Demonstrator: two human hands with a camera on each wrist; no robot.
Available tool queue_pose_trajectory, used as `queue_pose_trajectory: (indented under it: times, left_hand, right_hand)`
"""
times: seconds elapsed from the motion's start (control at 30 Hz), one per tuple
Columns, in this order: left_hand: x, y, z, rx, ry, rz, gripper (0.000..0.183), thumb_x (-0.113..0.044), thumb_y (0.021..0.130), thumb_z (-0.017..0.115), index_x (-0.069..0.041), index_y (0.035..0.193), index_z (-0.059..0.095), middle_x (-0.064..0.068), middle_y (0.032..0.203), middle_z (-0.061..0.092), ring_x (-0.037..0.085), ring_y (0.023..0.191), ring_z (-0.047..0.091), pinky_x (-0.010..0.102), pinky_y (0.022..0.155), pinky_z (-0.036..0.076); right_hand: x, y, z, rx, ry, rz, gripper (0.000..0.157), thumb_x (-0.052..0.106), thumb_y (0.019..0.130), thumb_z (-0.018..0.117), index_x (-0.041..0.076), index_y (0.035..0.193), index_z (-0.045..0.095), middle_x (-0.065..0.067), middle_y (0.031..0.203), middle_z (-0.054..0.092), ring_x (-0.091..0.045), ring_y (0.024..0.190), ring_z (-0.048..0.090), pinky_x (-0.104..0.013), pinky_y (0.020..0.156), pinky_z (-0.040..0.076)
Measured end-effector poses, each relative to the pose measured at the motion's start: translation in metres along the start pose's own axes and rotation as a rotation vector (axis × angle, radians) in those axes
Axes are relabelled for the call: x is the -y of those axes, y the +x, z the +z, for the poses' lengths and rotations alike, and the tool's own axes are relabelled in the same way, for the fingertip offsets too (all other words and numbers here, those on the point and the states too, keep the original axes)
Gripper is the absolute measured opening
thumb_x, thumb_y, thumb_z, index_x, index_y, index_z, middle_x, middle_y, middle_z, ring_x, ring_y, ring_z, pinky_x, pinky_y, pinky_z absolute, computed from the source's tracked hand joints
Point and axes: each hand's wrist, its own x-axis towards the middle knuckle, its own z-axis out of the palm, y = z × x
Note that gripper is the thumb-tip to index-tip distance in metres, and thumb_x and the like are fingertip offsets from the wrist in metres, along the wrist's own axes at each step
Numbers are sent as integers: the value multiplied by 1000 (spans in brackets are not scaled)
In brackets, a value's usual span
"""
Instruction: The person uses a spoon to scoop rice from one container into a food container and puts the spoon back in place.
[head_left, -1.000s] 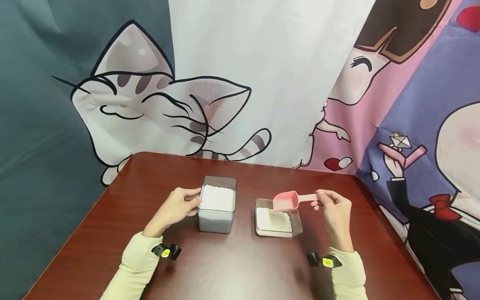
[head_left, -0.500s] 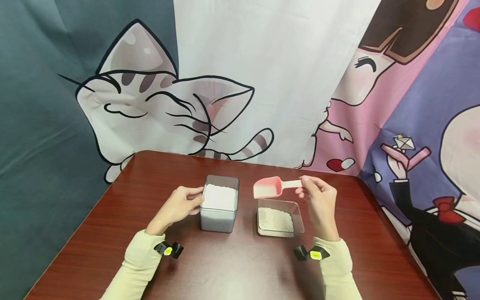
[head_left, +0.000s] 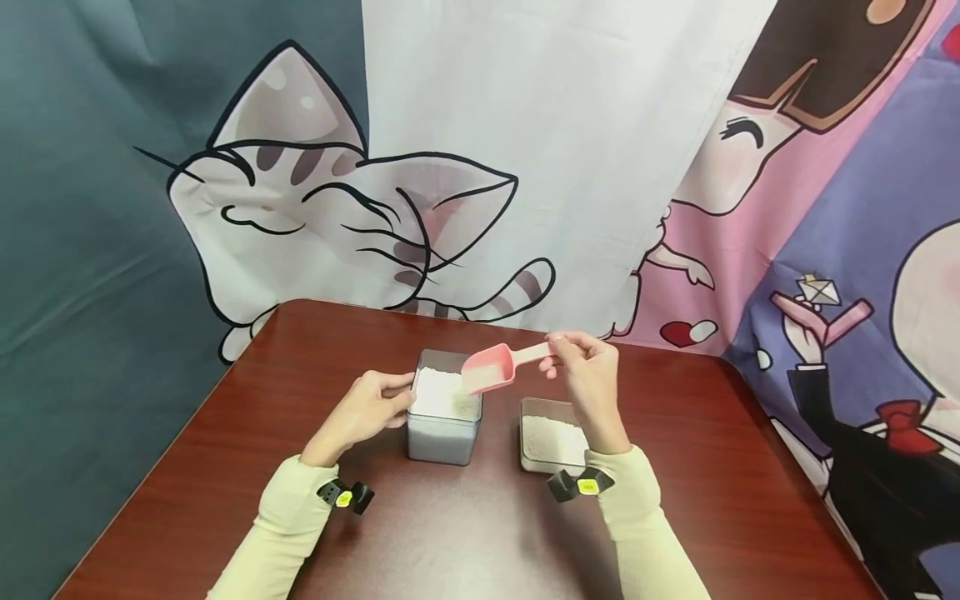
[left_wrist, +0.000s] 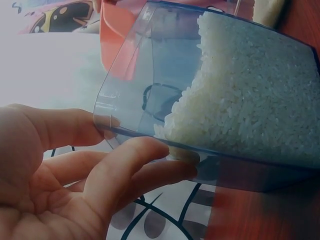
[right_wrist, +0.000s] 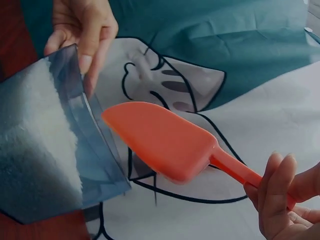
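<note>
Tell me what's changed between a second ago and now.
The right grip has carried the scoop left, from over the low box to the right-hand rim of the tall box. Nothing was taken hold of or let go. The left grip stays at the tall box's left side, and both boxes stand where they were.

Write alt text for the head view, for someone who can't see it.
A right hand holds a pink scoop near the rim of a tinted box of rice, which the left hand grips; a shallower box stands alongside.
</note>
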Motion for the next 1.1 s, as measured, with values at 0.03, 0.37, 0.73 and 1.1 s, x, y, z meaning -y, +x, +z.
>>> queue_pose_trajectory:
  times: [0.03, 0.37, 0.73, 1.1]
  left_hand:
    - [0, 0, 0, 3, -1, 3, 44, -7, 89, 56, 6, 129, 47, 24, 112, 61, 24, 89, 64, 32, 69, 56]
    - [1, 2, 1, -11, 9, -20, 43, -8, 89, 58, 4, 129, 49, 23, 114, 60, 25, 92, 64, 33, 70, 56]
    - [1, 2, 2, 1, -16, -13, 44, -6, 89, 58, 7, 129, 47, 25, 114, 59, 29, 95, 63, 34, 70, 56]
    - [2, 1, 2, -4, -14, -11, 44, -5, 88, 58, 6, 129, 48, 23, 113, 61, 24, 91, 64, 34, 69, 56]
  right_hand:
    - [-1, 0, 3, 7, -15, -2, 13, 1, 86, 60, -11, 86, 62, -13, 63, 64, -17, 46, 58, -23, 43, 51]
    - [-6, 2, 23, 62, -202, -51, 15, 2, 87, 58, -12, 87, 64, -24, 63, 63, -19, 45, 60, -28, 43, 53]
    - [-10, -2, 39, 73, -362, -120, 13, 6, 86, 57, -2, 81, 67, -12, 57, 64, -19, 43, 60, -38, 44, 54]
    - [-21, -8, 59, 56, -513, -132, 16, 5, 87, 53, 1, 77, 65, -6, 53, 63, -18, 42, 61, -26, 40, 52]
